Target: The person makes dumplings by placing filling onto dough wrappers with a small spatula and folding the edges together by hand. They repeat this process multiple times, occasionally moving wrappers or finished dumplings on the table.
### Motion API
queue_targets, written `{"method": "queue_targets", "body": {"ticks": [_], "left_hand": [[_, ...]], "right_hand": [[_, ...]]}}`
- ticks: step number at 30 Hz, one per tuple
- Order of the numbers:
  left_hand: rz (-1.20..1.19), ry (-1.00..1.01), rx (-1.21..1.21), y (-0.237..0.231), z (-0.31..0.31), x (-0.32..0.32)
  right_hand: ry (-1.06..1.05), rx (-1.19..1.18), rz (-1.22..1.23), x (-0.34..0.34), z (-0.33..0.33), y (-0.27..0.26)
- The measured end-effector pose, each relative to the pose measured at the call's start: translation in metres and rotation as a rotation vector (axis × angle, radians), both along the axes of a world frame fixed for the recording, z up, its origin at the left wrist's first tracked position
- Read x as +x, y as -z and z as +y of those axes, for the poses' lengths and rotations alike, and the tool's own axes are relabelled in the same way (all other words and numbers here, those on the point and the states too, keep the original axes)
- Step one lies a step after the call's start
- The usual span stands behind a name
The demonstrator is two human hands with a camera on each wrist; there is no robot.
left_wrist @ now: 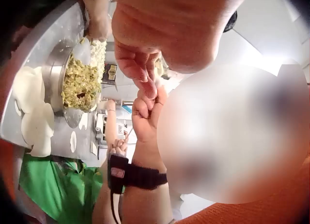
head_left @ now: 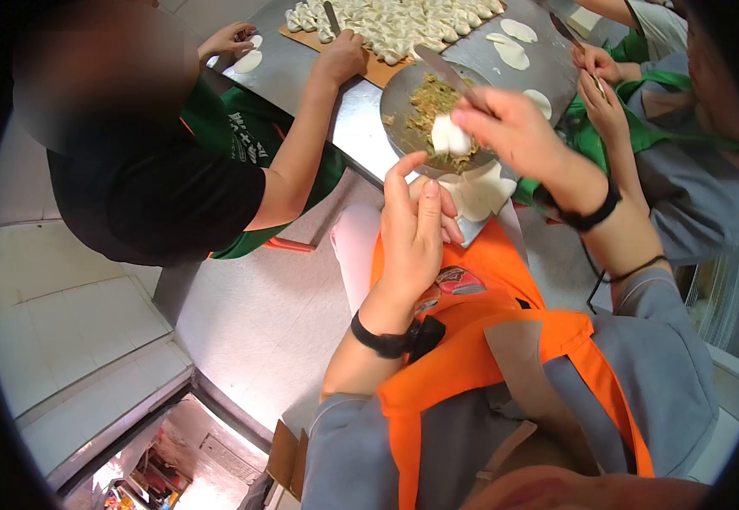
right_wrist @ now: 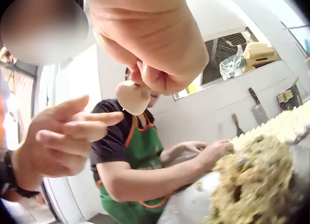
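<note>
In the head view the right hand (head_left: pixel 514 132) holds a flat metal spatula (head_left: pixel 450 75) and pinches a folded white dumpling (head_left: pixel 451 136) above the bowl of greenish filling (head_left: pixel 434 104). That dumpling (right_wrist: pixel 133 97) hangs from the right hand's (right_wrist: pixel 150 45) fingertips in the right wrist view. Apart from it, the left hand (head_left: pixel 413 225) is empty, its fingers raised and relaxed, palm toward the bowl. A stack of round wrappers (head_left: pixel 478 194) lies at the bowl's near side; the left wrist view shows wrappers (left_wrist: pixel 36 122) beside the filling (left_wrist: pixel 80 86).
A wooden board (head_left: pixel 378 70) full of dumplings stands at the table's far side. A person in a black shirt (head_left: pixel 157 191) works at the left, and others in green aprons at the right. Loose wrappers (head_left: pixel 518 31) lie on the metal table (head_left: pixel 361 127).
</note>
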State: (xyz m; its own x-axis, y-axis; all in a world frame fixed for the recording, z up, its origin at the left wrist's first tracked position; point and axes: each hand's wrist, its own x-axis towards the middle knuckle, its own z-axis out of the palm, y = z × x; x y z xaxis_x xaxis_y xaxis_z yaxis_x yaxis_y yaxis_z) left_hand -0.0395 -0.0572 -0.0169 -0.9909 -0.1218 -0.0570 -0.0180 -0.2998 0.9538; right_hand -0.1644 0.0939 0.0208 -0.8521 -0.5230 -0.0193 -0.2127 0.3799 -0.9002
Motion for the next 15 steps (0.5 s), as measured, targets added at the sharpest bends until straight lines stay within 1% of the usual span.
{"method": "queue_targets", "body": {"ticks": [1, 3, 4, 7, 9, 10, 13, 14, 15], "left_hand": [[-0.042, 0.025, -0.028, 0.013, -0.007, -0.002], [-0.12, 0.061, -0.049, 0.032, -0.017, -0.008], [-0.156, 0.072, -0.042, 0.04, -0.018, -0.009], [-0.26, 0.073, -0.074, 0.058, -0.024, -0.014], [-0.317, 0.087, -0.129, 0.074, -0.028, -0.017], [-0.329, 0.076, -0.125, 0.084, -0.028, -0.017], [-0.325, 0.134, -0.307, 0.101, -0.033, -0.019], [-0.341, 0.125, -0.306, 0.107, -0.032, -0.019], [-0.336, 0.125, -0.33, 0.109, -0.033, -0.021]], "right_hand": [[-0.033, -0.028, 0.135, -0.029, -0.004, 0.012], [-0.006, 0.08, 0.245, -0.086, -0.012, 0.021], [0.011, 0.051, 0.241, -0.12, -0.016, 0.037], [0.099, 0.163, 0.167, -0.183, -0.042, 0.038], [0.057, 0.163, 0.218, -0.225, -0.063, 0.063], [0.039, 0.164, 0.241, -0.242, -0.073, 0.078], [-0.075, 0.361, 0.366, -0.272, -0.107, 0.11], [-0.098, 0.398, 0.467, -0.275, -0.117, 0.119], [-0.125, 0.522, 0.559, -0.273, -0.127, 0.12]]}}
